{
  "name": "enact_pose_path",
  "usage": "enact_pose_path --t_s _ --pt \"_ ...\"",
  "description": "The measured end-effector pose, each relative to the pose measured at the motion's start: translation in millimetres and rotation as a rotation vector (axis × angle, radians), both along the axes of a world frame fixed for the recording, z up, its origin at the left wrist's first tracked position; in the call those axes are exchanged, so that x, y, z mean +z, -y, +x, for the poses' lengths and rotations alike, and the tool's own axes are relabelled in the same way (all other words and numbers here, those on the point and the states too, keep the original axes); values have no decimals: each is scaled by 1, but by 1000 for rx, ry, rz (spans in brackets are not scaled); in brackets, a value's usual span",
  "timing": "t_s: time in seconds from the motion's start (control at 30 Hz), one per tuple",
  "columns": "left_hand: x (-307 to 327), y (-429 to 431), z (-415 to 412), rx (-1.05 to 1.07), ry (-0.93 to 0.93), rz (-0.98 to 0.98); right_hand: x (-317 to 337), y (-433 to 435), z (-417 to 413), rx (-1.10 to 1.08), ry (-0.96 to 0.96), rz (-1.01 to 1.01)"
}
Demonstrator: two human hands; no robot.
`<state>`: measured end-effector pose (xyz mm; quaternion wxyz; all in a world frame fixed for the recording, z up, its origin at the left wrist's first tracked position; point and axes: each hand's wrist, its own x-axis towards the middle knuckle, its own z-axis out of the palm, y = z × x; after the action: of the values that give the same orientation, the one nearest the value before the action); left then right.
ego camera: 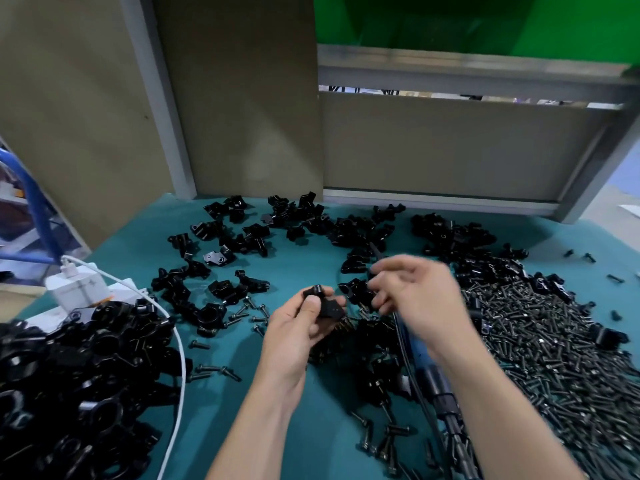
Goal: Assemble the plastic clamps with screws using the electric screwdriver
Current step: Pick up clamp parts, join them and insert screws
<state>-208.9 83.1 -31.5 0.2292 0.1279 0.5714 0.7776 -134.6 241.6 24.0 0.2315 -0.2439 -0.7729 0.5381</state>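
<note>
One clamp (323, 304) pinched in left hand (297, 329); right hand (417, 292) grips electric screwdriver (436, 382).

A clamp heap (86, 375) lies front left on the table (329, 410), with a screw pile (554, 341) to the right. Loose clamps (311, 223) spread behind, and seemingly a screwdriver (440, 386) is between the piles.

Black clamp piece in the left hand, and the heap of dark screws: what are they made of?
The black clamp piece gripped by the left hand looks like moulded plastic, semi-glossy: soft highlights on rounded edges. The heap of dark screws looks like blackened metal: sharper glints on heads and shafts, though the coating is unsure.
</note>
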Motion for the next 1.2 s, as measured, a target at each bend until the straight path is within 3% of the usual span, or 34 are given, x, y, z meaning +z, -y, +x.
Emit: enact_pose_path --t_s 0.07,0.13,0.23,0.4,0.5,0.63,0.87,0.97,1.03,1.13,1.2 --pt "-2 1 -2 40 53 -31 7 -38 -8 -180 38 189" --pt "-3 2 -5 76 82 -24 6 -75 -19 -211 277 406" --pt "-4 2 -7 95 74 -16 -10 -111 -33 6 687 476" --pt "-9 -1 -12 104 -2 -108 -20 -124 -53 214 840 616" --pt "-9 0 -14 109 -12 -131 -22 -124 -59 186 831 672" --pt "-8 0 -17 97 -15 -148 -22 -126 -52 -28 599 547" --pt "-7 -1 -14 88 -25 -156 -6 -109 -37 -142 379 434" --pt "-6 -1 -12 86 -25 -151 -5 -103 -36 -21 561 533" --pt "-6 0 -11 87 -25 -148 -11 -101 -35 70 707 484" --pt "-7 1 -10 92 -23 -141 -16 -104 -33 66 675 298" --pt "-7 1 -10 99 -22 -139 -16 -104 -30 50 648 351"
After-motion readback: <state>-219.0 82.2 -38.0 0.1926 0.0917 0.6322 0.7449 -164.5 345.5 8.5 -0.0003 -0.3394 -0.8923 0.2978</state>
